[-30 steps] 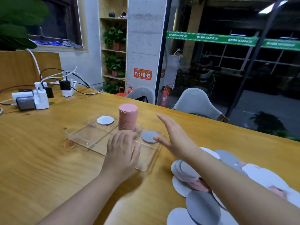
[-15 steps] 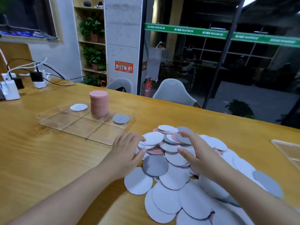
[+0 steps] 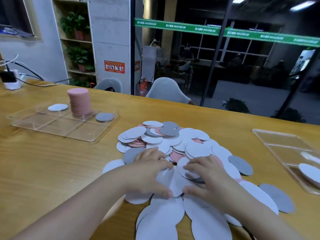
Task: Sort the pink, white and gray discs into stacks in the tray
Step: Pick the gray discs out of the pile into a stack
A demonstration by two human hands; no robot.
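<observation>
Right now both hands are down in the loose heap of discs [image 3: 174, 141] that sprawls over the near middle of the desk [image 3: 43, 170]. The left hand [image 3: 149, 172] and the right hand [image 3: 206, 177] face each other, fingers curled and thumbs tucked in, pinching the two sides of a white disc [image 3: 170, 181] between them. Off to the far left sits the clear tray [image 3: 57, 126]: a tall pink stack [image 3: 79, 101] stands in its far middle compartment, a white disc or two [image 3: 58, 107] lies flat in the compartment to its left, and a gray disc [image 3: 104, 116] in the one to its right. At the right edge, a second clear tray [image 3: 284, 146] holds a white disc.
</observation>
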